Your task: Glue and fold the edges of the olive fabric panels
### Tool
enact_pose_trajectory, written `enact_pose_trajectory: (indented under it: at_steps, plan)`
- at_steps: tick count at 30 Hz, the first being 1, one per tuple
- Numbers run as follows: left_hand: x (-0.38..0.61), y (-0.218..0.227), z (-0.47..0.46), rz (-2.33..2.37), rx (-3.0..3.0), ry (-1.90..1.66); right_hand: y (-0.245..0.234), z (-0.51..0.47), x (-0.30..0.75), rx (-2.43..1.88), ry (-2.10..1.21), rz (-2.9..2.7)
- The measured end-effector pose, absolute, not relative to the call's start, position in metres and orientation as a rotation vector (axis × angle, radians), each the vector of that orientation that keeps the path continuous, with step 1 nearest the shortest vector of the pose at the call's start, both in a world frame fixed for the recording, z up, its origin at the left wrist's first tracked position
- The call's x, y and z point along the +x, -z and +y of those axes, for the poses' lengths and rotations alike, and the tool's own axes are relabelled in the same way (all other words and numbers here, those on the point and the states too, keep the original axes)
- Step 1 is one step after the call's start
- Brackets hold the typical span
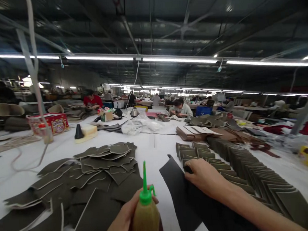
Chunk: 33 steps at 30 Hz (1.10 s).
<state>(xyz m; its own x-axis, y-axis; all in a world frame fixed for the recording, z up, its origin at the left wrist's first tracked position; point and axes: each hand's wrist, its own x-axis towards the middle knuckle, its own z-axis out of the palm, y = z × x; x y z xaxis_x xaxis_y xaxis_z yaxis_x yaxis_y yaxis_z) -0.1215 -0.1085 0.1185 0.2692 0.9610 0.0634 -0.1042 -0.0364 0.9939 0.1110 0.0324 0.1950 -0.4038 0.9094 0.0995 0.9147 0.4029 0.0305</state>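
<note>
My left hand [128, 216] is wrapped around a squeeze bottle [146, 217] with a green cap and a thin upright green nozzle. The bottle holds something yellowish-brown. To its right, my right hand [202, 175] has its thumb and fingers curled together at the edge of a dark sheet piece [177, 193] lying on the white table. Just beyond that hand are overlapping olive-grey cut pieces [205, 154] with pale edges. A loose heap of similar cut pieces [95, 177] covers the table to the left of the bottle.
A long fanned row of olive pieces [260, 172] runs along the right. Brown pieces with white sheets [193, 131] lie behind it. Further back are clear plastic bags [139, 125], a yellowish block with a black cone [85, 133] and a red box [49, 122]. Other people work at distant tables.
</note>
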Motion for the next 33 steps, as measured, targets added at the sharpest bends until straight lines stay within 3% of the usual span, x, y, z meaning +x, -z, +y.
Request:
enact_pose_trajectory:
  at_steps: [10,22,28,33]
  plan:
    - [-0.087,-0.118,-0.111,0.914,1.303,-1.063,-0.155,0.0,0.077,-1.691,-0.079,-2.496]
    - [-0.103,-0.101,-0.123,0.868,1.036,-1.142,-0.12,-0.007,0.119,-1.067,-1.084,-2.003]
    - [-0.109,-0.107,-0.128,1.059,0.979,-1.247,-0.105,-0.01,0.17,-1.162,-1.159,-1.468]
    - [-0.133,-0.12,-0.13,1.089,0.998,-1.136,-0.109,-0.02,0.176,-1.094,-1.374,-1.609]
